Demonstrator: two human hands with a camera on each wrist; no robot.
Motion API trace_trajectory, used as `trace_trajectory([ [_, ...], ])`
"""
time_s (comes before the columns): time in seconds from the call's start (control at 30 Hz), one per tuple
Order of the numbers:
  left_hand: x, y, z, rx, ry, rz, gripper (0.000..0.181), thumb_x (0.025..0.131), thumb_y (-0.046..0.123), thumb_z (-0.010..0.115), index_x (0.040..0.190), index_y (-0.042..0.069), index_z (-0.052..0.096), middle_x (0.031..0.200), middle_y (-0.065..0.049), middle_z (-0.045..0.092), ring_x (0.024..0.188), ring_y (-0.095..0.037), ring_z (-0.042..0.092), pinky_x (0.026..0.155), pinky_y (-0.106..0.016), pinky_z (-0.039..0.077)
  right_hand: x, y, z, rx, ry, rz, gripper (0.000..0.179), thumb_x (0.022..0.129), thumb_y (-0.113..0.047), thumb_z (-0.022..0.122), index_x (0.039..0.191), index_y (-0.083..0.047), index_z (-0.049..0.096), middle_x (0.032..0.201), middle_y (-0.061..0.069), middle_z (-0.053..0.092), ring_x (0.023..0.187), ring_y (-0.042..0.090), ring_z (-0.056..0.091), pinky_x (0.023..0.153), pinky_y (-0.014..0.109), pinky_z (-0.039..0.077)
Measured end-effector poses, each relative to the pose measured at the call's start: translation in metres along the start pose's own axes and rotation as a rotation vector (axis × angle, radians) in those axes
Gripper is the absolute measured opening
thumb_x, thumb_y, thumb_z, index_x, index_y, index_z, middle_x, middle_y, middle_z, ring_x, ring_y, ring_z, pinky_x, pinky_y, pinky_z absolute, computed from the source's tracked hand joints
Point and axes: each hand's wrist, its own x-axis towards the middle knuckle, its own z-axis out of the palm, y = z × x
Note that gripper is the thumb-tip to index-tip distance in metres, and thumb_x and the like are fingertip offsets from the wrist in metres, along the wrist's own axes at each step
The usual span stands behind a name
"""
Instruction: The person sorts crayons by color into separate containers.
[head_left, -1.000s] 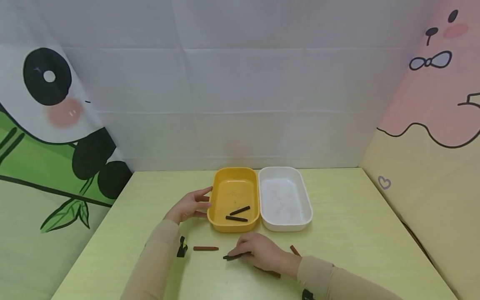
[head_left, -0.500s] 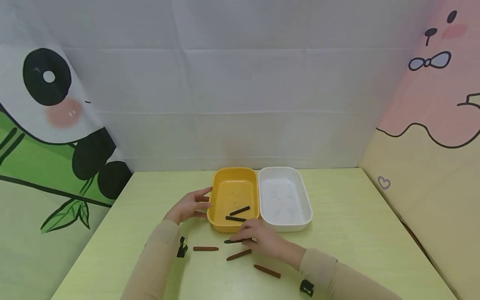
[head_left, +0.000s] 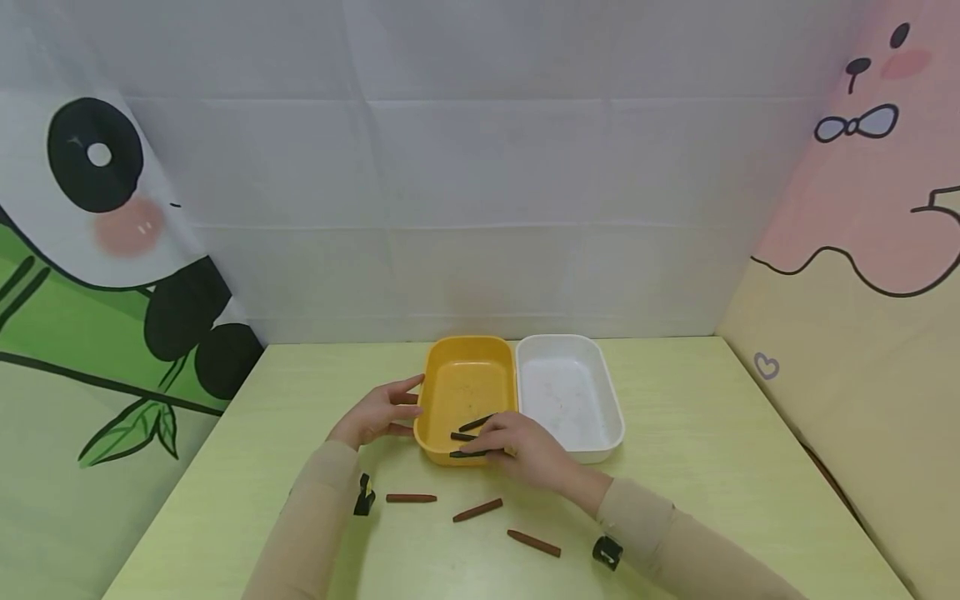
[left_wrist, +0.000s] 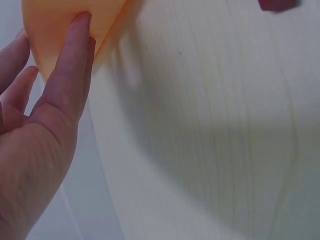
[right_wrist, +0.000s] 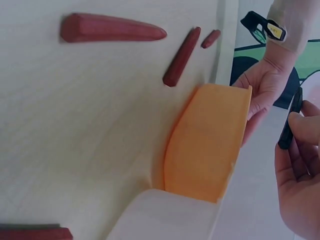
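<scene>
Over the near end of the yellow tray [head_left: 468,379], my right hand [head_left: 531,454] pinches a black crayon [right_wrist: 291,120] between thumb and fingers. Two more black crayons lie inside that tray; the far one [head_left: 475,422] is slanted and the near one [head_left: 462,436] is partly covered by the right hand. My left hand [head_left: 375,414] touches the tray's left side with fingers extended, as the left wrist view also shows. Brown crayons lie on the table in front: one at left [head_left: 411,498], one in the middle [head_left: 477,510], one at right [head_left: 534,543].
A white tray [head_left: 566,392] stands against the right side of the yellow one. Another brown crayon [right_wrist: 37,233] shows at the lower left of the right wrist view. The table [head_left: 682,433] meets a white cloth backdrop [head_left: 480,183] behind and printed cloths at both sides.
My right hand has carried the black crayon from the table forward and up to the yellow tray, uncovering the brown crayons beneath. My left hand has stayed at the tray's side.
</scene>
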Motion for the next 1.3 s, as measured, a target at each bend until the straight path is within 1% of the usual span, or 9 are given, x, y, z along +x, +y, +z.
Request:
trace_trajectory([
  [0.27, 0.000, 0.000, 0.000, 0.005, 0.006, -0.004, 0.068, 0.098, 0.000, 0.058, 0.158, 0.012, 0.026, 0.144, -0.031, 0.042, 0.115, -0.040, 0.060, 0.086, -0.046, 0.056, 0.014, 0.008, -0.010, 0.023, 0.003, 0.024, 0.035, 0.083, 0.002, 0.077, 0.111, -0.018, 0.078, 0.100, -0.001, 0.066, 0.092, 0.017, 0.058, 0.083, 0.028, 0.049],
  [0.53, 0.000, 0.001, 0.001, -0.009, 0.013, -0.014, 0.069, 0.098, 0.000, 0.058, 0.158, 0.011, 0.025, 0.144, -0.031, 0.042, 0.117, -0.041, 0.058, 0.085, -0.046, 0.056, 0.025, 0.016, -0.015, 0.020, 0.008, 0.069, 0.033, 0.084, 0.003, 0.075, 0.111, -0.017, 0.078, 0.100, 0.000, 0.066, 0.093, 0.018, 0.059, 0.085, 0.031, 0.050],
  [0.8, 0.000, 0.001, 0.002, -0.019, 0.018, -0.016, 0.069, 0.098, 0.000, 0.058, 0.158, 0.012, 0.026, 0.145, -0.031, 0.042, 0.117, -0.042, 0.058, 0.085, -0.046, 0.056, 0.036, 0.028, -0.015, 0.005, -0.027, 0.174, 0.033, 0.088, 0.000, 0.073, 0.114, -0.020, 0.077, 0.103, -0.001, 0.066, 0.095, 0.017, 0.059, 0.085, 0.032, 0.050],
  [1.1, 0.001, 0.001, 0.001, -0.018, 0.012, -0.016, 0.069, 0.098, 0.000, 0.057, 0.158, 0.012, 0.025, 0.144, -0.031, 0.042, 0.117, -0.042, 0.058, 0.085, -0.046, 0.056, 0.047, 0.043, -0.010, -0.018, -0.041, 0.192, 0.033, 0.089, 0.002, 0.070, 0.114, -0.017, 0.076, 0.102, 0.001, 0.067, 0.093, 0.019, 0.060, 0.084, 0.033, 0.051],
  [1.3, 0.002, 0.001, 0.002, -0.030, 0.015, -0.019, 0.068, 0.099, 0.000, 0.057, 0.158, 0.013, 0.027, 0.144, -0.030, 0.043, 0.117, -0.041, 0.059, 0.086, -0.046, 0.056, 0.053, 0.046, -0.009, -0.013, -0.040, 0.236, 0.032, 0.090, 0.002, 0.069, 0.115, -0.016, 0.076, 0.104, 0.002, 0.067, 0.095, 0.021, 0.060, 0.086, 0.034, 0.051],
])
